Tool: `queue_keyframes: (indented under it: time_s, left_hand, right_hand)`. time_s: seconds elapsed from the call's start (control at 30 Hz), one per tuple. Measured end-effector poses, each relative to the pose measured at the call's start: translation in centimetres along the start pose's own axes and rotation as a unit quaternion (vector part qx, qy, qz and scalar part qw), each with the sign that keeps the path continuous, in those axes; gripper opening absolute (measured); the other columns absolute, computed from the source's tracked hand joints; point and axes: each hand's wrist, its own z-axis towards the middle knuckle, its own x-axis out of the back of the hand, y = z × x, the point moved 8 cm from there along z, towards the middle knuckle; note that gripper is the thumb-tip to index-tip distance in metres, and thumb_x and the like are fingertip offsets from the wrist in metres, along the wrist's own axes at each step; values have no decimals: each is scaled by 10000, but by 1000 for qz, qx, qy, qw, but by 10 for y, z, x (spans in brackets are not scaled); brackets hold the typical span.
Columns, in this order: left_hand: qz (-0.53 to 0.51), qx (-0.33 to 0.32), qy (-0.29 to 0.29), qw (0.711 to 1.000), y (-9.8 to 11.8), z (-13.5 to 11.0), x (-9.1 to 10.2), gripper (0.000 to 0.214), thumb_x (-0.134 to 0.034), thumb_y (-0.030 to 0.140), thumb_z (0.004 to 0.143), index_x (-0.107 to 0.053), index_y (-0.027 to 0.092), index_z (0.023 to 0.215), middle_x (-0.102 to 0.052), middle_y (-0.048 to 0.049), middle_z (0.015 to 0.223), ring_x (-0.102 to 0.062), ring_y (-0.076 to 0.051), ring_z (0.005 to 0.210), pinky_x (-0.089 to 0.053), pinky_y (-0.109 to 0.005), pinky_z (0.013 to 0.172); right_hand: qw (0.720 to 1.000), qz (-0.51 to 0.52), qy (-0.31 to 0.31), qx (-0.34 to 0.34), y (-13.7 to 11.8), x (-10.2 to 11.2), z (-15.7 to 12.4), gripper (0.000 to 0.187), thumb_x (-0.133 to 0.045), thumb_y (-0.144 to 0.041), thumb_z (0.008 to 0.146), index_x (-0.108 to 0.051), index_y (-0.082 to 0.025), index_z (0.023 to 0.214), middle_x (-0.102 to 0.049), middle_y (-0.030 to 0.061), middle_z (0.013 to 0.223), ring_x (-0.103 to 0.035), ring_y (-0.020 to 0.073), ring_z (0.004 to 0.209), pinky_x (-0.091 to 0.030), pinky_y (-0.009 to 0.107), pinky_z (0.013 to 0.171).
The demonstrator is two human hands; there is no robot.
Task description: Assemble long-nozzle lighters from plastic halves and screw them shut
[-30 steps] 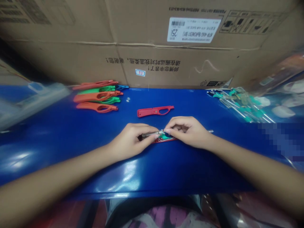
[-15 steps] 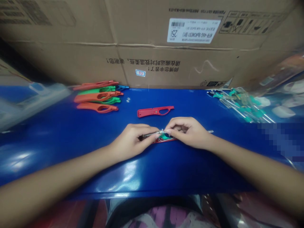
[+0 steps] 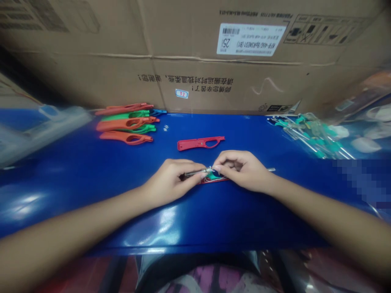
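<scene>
- Far left, I've got a translucent container (image 3: 49, 126), smeared by blur and cut off at the edge; I can't make out what it holds.
- Next, the stack of orange and green handles (image 3: 126, 136), overlapping, so the lower ones are partly hidden; tiny pale bits (image 3: 165, 127) lie just beside it, too small to name.
- The whole scene sits a touch further right in my view than half a second ago, cardboard box (image 3: 186, 61) included; the pose of both hands looks unchanged.
- Left hand (image 3: 171, 179): thumb and fingers are clamped on a silver cylinder (image 3: 195, 173), which looks brighter than a second ago; its rear end is lost in the grip.
- Behind the hands, a loose red shell (image 3: 200, 143) lies flat, same spot on the blue table (image 3: 235, 219).
- Under the fingertips, a lower red shell (image 3: 214, 180) carries a green part (image 3: 214, 176) and white wires, mostly covered.
- Right hand (image 3: 242, 171): thumb and forefinger are together at the cylinder's tip; I can't tell what's between them. A metal tube end (image 3: 271, 169) pokes out past the wrist.
- Far right, metal rods with teal pieces (image 3: 308, 136) are jumbled, the outer ones blurred.
</scene>
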Motion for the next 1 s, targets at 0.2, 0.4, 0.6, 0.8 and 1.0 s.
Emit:
queue_keyframes:
  time_s: [0.2,0.4,0.6,0.8,1.0]
  left_hand:
    - [0,-1,-3,1000,0,1,-1,195,-616,263,992,-776,181,1068,-763,-22,875,-661,-105,721,-482,-200,649]
    - [0,-10,-7,1000,2,0,-1,195,-619,261,989,-779,181,1065,-768,-25,870,-666,-109,713,-479,-202,632]
    - [-6,-9,18,1000,5,1,4,184,-634,261,977,-782,180,1052,-783,-35,896,-693,-119,726,-500,-197,641]
    - [-1,-8,20,1000,3,1,5,181,-642,263,971,-784,180,1045,-793,-43,920,-711,-130,743,-517,-199,651]
    - [-2,-5,22,1000,2,2,5,178,-649,268,968,-784,181,1044,-795,-38,927,-716,-127,754,-529,-194,674]
  right_hand:
    - [1000,-2,-2,-6,0,-1,1,222,-668,-367,878,-650,-148,847,-569,-9,657,-456,86,554,-341,222,512]
    - [1000,-11,-8,-15,0,0,0,232,-661,-380,878,-644,-151,850,-577,-5,662,-472,93,562,-350,228,519]
    - [1000,-20,-18,-2,-4,-1,0,211,-672,-365,874,-654,-155,862,-569,-13,661,-448,88,557,-337,229,510]
    - [999,-29,-15,15,-9,0,0,179,-699,-325,858,-670,-149,842,-549,-30,631,-434,75,533,-327,212,487]
    - [999,-39,-11,28,-9,0,1,163,-701,-309,862,-677,-147,859,-552,-29,653,-439,72,536,-333,207,484]
